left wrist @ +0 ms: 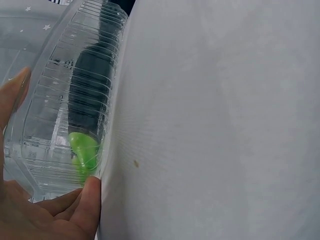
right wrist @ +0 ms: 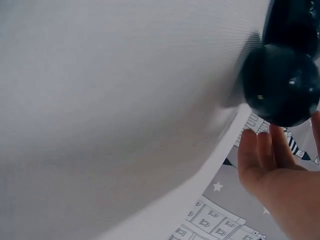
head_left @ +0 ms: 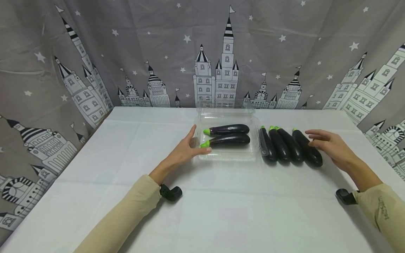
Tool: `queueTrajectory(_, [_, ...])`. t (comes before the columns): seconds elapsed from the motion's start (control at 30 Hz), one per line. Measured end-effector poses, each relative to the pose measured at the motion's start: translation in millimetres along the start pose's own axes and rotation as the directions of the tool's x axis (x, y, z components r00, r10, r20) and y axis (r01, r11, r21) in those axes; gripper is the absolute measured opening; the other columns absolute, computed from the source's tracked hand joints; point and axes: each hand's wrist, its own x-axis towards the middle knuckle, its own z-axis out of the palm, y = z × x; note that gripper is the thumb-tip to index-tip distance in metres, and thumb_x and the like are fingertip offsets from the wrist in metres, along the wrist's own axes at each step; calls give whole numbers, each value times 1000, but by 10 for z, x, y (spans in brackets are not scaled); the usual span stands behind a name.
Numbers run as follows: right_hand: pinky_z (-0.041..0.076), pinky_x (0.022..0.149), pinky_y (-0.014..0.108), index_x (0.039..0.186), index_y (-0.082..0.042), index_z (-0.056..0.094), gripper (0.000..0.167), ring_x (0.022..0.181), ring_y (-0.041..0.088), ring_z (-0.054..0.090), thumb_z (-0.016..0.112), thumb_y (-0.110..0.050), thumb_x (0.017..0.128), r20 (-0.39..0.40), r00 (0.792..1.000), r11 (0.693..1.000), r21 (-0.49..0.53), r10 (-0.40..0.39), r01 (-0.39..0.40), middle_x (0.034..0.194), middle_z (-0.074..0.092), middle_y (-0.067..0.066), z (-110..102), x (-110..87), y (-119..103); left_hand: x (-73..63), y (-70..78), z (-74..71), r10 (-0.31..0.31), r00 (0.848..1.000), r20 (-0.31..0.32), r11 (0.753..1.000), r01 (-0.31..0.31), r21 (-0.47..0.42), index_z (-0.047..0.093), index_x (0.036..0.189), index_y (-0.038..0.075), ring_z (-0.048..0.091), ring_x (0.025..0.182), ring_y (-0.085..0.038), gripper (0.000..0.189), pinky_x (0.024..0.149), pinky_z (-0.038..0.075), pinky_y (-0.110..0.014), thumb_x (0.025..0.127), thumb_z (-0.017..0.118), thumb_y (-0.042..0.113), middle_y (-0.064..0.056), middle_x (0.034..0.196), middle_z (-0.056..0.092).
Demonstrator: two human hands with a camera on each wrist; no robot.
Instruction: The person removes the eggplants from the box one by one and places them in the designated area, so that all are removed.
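A clear plastic clamshell container (head_left: 227, 154) stands on the table with its lid (head_left: 226, 110) raised at the back. Two dark purple eggplants with green caps lie inside, the rear one (head_left: 231, 129) and the front one (head_left: 229, 140). My left hand (head_left: 186, 149) holds the container's left end, thumb at its front corner and fingers along the side. To its right, several eggplants (head_left: 280, 146) lie side by side. My right hand (head_left: 332, 146) is beside the rightmost eggplant (head_left: 311, 153), fingers loosely bent around its right side; whether they touch it I cannot tell.
A white cloth (head_left: 221, 203) covers the table. Behind it hangs a grey curtain (head_left: 158, 42) printed with castles and stars. A black wrist device is strapped on the left arm (head_left: 171, 193) and on the right arm (head_left: 346, 196).
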Motion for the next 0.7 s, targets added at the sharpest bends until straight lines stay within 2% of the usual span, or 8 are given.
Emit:
queueTrajectory(0.03, [28, 107, 63, 151, 6, 29, 53, 111, 15, 49, 43, -15, 104, -12, 1000, 1000, -1, -5, 5, 149, 30, 35, 0, -5, -18, -1, 0, 0, 2, 1000, -1, 1000, -2, -4, -2, 160, 29, 16, 147, -33, 113, 114, 22, -55, 81, 78, 46, -17, 160, 23])
queueTrajectory(0.1, [24, 108, 66, 150, 7, 29, 53, 119, 27, 47, 44, -13, 103, -33, 999, 1000, 2, -11, 11, 150, 28, 36, 3, -15, -56, 2, -3, 0, 5, 1000, -1, 1000, -5, -8, -2, 160, 28, 16, 147, -32, 114, 114, 21, -55, 81, 78, 46, -17, 160, 23])
queueTrajectory(0.2, [17, 107, 72, 149, 8, 31, 54, 132, 48, 30, 46, -11, 101, -57, 998, 1000, 6, -15, 15, 150, 27, 37, 14, -32, -114, 5, -6, 1, 1, 1000, -2, 1000, -1, -6, -2, 160, 29, 16, 147, -32, 114, 114, 22, -55, 81, 78, 46, -17, 160, 23])
queueTrajectory(0.23, [16, 106, 73, 149, 8, 31, 54, 134, 51, 26, 47, -10, 100, -62, 998, 1000, 6, -17, 18, 149, 27, 37, 21, -34, -133, 5, -8, -1, -1, 1000, -1, 1000, 1, -7, -2, 160, 29, 16, 147, -32, 113, 114, 22, -55, 81, 78, 46, -17, 160, 23])
queueTrajectory(0.5, [25, 105, 69, 143, 8, 41, 51, 135, 50, 28, 53, -9, 96, -88, 992, 994, -68, -91, 85, 149, 34, 33, 97, -43, -258, -3, -9, -5, -8, 1000, -4, 1000, 8, -18, -1, 160, 31, 11, 148, -32, 114, 115, 19, -57, 80, 79, 46, -15, 162, 16])
queueTrajectory(0.7, [28, 105, 66, 141, 7, 45, 48, 134, 47, 32, 56, -11, 98, -86, 987, 989, -73, -137, 130, 145, 41, 30, 171, -53, -360, -4, -1, 0, -6, 1000, -2, 1000, 6, -24, -1, 160, 31, 10, 148, -32, 115, 115, 18, -57, 79, 80, 47, -15, 162, 15])
